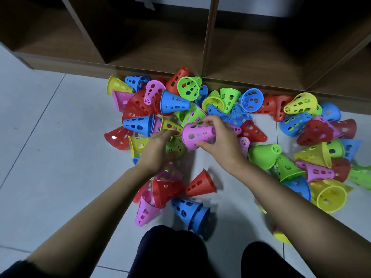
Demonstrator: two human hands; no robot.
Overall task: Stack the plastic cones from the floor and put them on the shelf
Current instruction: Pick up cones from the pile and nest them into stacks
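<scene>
Stacking step, early: one cone in hand, none in the visible shelf bays.
Right hand (218,141) grips a pink cone (197,135) sideways over the pile. left hand (158,147) lies on a yellow-green cone (177,145); whether it grips, can't tell. Next move: nest the pink one onto another cone, axes aligned. Count: two hands, five colours, probably about fifty loose cones (174,102) on the floor (50,137) along the shelf (140,69) front edge.

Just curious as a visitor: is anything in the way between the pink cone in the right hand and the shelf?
Only floor clutter: a blue cone and a green cone, among others, lie between the pink cone in the right hand and the shelf. Nothing visible blocks the shelf openings above them.
</scene>
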